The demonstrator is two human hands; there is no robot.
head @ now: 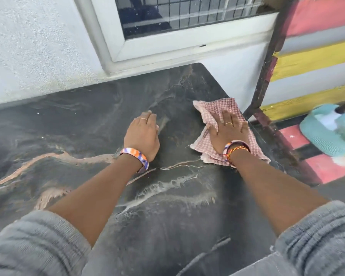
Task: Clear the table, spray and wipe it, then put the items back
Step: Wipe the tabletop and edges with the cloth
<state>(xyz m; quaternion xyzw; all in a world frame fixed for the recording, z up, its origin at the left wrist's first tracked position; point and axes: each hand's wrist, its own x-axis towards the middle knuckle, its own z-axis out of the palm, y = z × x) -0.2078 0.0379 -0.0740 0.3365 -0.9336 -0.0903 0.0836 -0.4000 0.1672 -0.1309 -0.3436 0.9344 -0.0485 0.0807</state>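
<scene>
Grey sleeves (38, 242) nearest; right hand (228, 132) presses flat, fingers released, on the crumpled pink checked cloth (213, 108); left hand (141, 134) beside the cloth rests released on the dark marbled surface (68, 126)

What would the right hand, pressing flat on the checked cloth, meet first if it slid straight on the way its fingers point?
The right hand points toward the far right corner of the table. It would likely push the pink checked cloth over that edge; depth beyond is unclear.
</scene>
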